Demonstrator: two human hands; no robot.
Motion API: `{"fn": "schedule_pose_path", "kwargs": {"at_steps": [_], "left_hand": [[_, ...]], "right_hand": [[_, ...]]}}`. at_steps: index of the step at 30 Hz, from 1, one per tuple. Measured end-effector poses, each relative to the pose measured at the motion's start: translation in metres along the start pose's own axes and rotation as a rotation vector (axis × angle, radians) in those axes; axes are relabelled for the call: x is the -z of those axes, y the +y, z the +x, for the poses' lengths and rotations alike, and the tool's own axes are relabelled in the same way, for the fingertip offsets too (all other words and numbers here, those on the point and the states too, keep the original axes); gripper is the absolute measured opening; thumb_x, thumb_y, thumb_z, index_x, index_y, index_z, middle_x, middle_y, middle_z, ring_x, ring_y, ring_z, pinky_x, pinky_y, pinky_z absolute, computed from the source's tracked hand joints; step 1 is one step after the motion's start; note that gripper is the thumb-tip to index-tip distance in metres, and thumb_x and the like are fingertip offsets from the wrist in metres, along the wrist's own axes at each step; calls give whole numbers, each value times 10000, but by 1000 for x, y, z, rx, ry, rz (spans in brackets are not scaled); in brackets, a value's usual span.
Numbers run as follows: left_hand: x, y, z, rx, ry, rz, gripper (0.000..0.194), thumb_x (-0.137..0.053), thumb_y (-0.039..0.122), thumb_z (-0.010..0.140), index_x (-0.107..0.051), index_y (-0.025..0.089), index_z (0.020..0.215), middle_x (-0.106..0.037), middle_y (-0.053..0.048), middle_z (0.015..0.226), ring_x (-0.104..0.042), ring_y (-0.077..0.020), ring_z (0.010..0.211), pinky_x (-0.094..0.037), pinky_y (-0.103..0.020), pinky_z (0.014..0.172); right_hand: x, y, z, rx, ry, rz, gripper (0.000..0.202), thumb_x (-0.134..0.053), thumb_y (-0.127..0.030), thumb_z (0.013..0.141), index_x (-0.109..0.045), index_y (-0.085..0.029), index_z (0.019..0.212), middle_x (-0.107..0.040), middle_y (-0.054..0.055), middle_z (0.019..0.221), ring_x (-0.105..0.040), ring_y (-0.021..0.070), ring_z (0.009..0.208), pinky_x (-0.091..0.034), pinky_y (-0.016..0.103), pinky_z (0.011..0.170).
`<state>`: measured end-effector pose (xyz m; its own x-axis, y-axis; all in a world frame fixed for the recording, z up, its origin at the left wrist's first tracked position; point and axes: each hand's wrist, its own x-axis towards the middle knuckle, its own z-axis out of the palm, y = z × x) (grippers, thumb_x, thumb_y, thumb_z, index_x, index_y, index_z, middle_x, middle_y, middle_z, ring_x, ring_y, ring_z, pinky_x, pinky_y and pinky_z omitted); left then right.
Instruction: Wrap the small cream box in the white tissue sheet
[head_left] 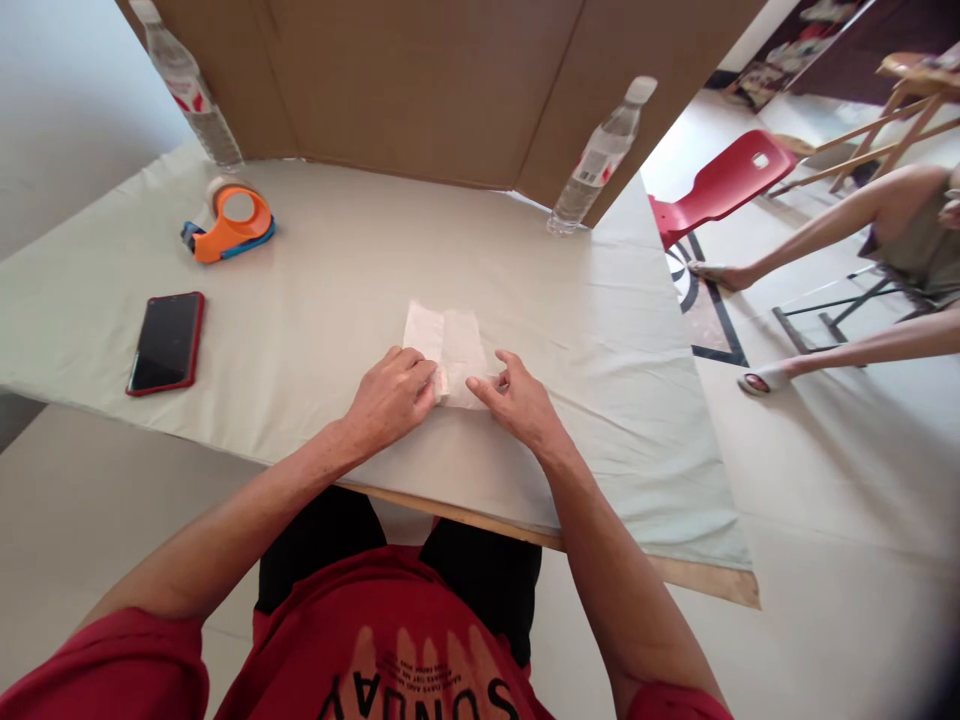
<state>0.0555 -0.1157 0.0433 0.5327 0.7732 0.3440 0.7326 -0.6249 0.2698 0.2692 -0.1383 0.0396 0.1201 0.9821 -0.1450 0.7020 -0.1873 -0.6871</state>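
Note:
A thin white paper tissue (pixel 459 335) with a crease down its middle lies flat on the cloth-covered table in front of me. My left hand (pixel 394 392) rests over its lower left part with the fingers curled together. Beside those fingertips, on the tissue, shows a small whitish thing with pinkish marks (pixel 442 386); it is mostly covered, and its kind is unclear. At the tissue's right edge is my right hand (pixel 519 398), thumb and fingers apart, with nothing visible between them.
A phone (pixel 166 342) and an orange tape dispenser (pixel 234 225) lie to the left. Water bottles stand at the back left (pixel 196 100) and back right (pixel 600 165), against a cardboard panel (pixel 420 90). Beyond the table are a red chair (pixel 731 180) and a seated person's legs (pixel 832 230).

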Motion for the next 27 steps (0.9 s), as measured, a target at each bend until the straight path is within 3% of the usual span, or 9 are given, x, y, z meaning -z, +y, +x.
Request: {"fn": "schedule_pose_path", "kwargs": {"at_steps": [5,10,17,24,27], "left_hand": [[-2,-8,1,-112,41,30,178,-550,174,922,-726,161,949,-733,-92,965,-583,-244,889,-483,-366,816],[-3,-10,2,-149,74,89,189,-552,194,924,-736,167,959,-741,-81,951,-587,-240,846,-473,-363,760],[0,-3,5,-63,-87,95,215,-516,201,944,-728,167,948,-716,-85,976,-641,-219,854,-434,-309,622],[6,4,10,25,-223,68,238,-483,216,974,-715,165,977,-686,-104,1016,-649,-225,885,-410,-285,563],[6,5,10,46,-243,56,229,-486,210,971,-710,164,989,-679,-110,1021,-647,-229,899,-428,-282,577]], "right_hand": [[-10,1,10,5,47,161,824,-648,-557,806,-426,-120,1468,-639,40,841,-630,234,782,-500,361,721],[-22,-3,15,52,79,181,818,-654,-413,761,-398,-111,1477,-597,-26,721,-598,217,710,-491,360,718],[-26,-19,15,97,146,26,723,-566,-261,758,-434,-120,1455,-598,-42,686,-569,182,669,-439,319,703],[-26,-27,14,109,148,279,690,-573,-372,801,-431,-125,1430,-412,-101,589,-455,160,580,-426,325,658],[-27,-25,14,94,129,314,705,-584,-381,796,-429,-123,1433,-452,-87,612,-476,163,604,-445,336,677]]}}
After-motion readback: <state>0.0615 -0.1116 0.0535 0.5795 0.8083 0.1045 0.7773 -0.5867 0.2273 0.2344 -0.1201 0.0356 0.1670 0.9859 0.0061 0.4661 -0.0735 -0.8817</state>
